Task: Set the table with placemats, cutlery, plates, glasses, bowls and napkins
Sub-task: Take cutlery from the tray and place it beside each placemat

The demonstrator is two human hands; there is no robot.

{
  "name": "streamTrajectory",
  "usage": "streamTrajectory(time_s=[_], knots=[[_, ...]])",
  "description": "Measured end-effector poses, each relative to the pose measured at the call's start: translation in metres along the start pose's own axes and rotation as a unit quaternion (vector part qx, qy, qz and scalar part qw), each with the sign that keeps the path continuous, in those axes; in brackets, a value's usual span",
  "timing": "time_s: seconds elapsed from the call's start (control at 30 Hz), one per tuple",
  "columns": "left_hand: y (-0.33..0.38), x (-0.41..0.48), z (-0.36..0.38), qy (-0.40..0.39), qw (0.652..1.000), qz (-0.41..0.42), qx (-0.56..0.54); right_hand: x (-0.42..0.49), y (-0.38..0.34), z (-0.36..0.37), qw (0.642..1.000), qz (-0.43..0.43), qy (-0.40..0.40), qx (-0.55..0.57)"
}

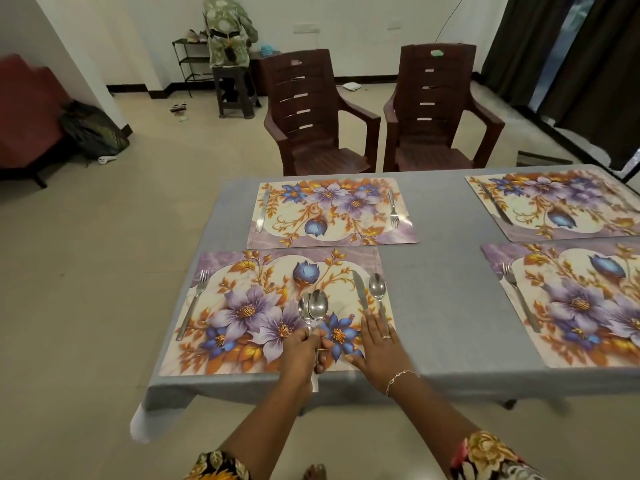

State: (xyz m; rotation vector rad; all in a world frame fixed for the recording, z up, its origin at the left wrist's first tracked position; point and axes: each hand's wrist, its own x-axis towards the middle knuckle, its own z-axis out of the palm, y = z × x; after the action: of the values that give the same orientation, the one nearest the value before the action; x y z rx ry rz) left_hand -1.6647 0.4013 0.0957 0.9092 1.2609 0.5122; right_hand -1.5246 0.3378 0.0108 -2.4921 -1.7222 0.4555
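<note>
Several floral placemats lie on the grey tablecloth point(440, 271). On the near left placemat point(242, 306) a fork point(194, 303) lies at its left side, and a knife point(360, 289) and a spoon point(378, 292) at its right. My left hand point(301, 351) grips a bunch of spoons point(313, 308) by their handles above this mat. My right hand point(375, 344) lies flat with straight fingers on the mat, over the handles of the knife and spoon. The far left placemat point(332, 213) carries a knife point(262, 211) and a fork point(393, 209).
Two more placemats at the right, far point(561, 206) and near point(571, 306), each show a piece of cutlery. Two brown plastic chairs point(311, 116) point(440, 109) stand behind the table. A person sits on a stool point(232, 95) at the back wall by a rack.
</note>
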Motion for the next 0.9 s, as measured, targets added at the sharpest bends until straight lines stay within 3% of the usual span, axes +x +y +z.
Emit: streamTrajectory(time_s=[0.13, 0.3, 0.43, 0.67, 0.9], knots=[[-0.002, 0.004, 0.004, -0.005, 1.0, -0.005, -0.004, 0.001, -0.002, -0.003, 1.0, 0.019, -0.011, -0.008], [0.002, 0.006, 0.015, -0.033, 0.999, -0.005, 0.014, -0.013, 0.006, -0.022, 0.999, -0.004, 0.05, 0.003], [0.003, 0.015, 0.044, -0.069, 0.997, 0.014, 0.016, -0.024, 0.035, -0.031, 0.996, 0.033, 0.079, -0.005], [-0.012, 0.009, 0.147, -0.144, 0.988, -0.021, 0.055, -0.069, 0.121, -0.054, 0.988, 0.129, 0.085, 0.022], [-0.03, -0.01, 0.287, -0.176, 0.983, -0.006, 0.054, -0.102, 0.272, -0.098, 0.975, 0.158, 0.153, 0.01]])
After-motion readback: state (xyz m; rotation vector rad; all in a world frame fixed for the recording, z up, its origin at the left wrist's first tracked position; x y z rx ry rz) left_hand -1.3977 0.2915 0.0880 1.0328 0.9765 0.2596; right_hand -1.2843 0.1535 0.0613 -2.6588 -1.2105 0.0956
